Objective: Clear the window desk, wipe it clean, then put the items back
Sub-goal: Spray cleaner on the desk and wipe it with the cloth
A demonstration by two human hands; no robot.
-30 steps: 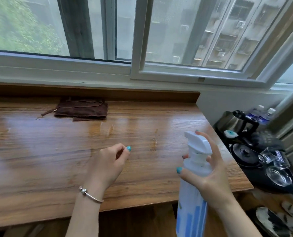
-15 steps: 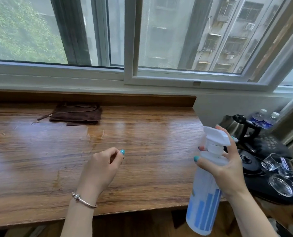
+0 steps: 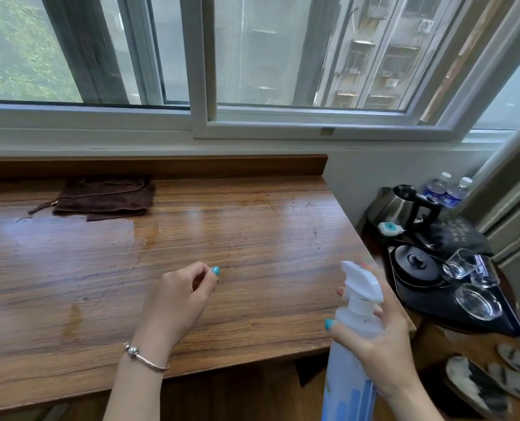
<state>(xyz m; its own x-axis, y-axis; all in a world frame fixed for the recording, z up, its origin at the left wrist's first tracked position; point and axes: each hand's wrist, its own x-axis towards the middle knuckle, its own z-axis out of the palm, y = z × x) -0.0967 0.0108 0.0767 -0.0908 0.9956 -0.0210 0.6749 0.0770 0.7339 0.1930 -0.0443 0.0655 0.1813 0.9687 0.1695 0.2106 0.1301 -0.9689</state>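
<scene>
Desk [image 3: 252,238]: wood top under window, mostly bare, glossy w/ a wet-looking sheen across left part. Brown cloth [image 3: 107,197] folded flat at back edge, left of centre, against raised wood lip. Spray bottle [image 3: 356,338] upright over desk's front right corner, white trigger head pointing left toward desk, translucent body w/ blue label low down. Right hand [image 3: 380,354] wrapped round bottle neck, thumb on near side, fingers behind trigger; fingertips blurred, can't tell if trigger squeezed. Left hand [image 3: 179,299] above desk near front centre, fingers loosely curled, thumb tip close to index, holding nothing; contact w/ desk surface unclear. Bracelet [image 3: 144,358] on left wrist.

Off desk, lower side table to right: black tray [image 3: 505,325] w/ glasses [image 3: 468,267] and round black lid; steel kettle [image 3: 404,205] behind tray; two water bottles [image 3: 448,191] further back in corner; small white-teal item [image 3: 389,228] beside kettle. Slippers [image 3: 480,387] on floor bottom right.
</scene>
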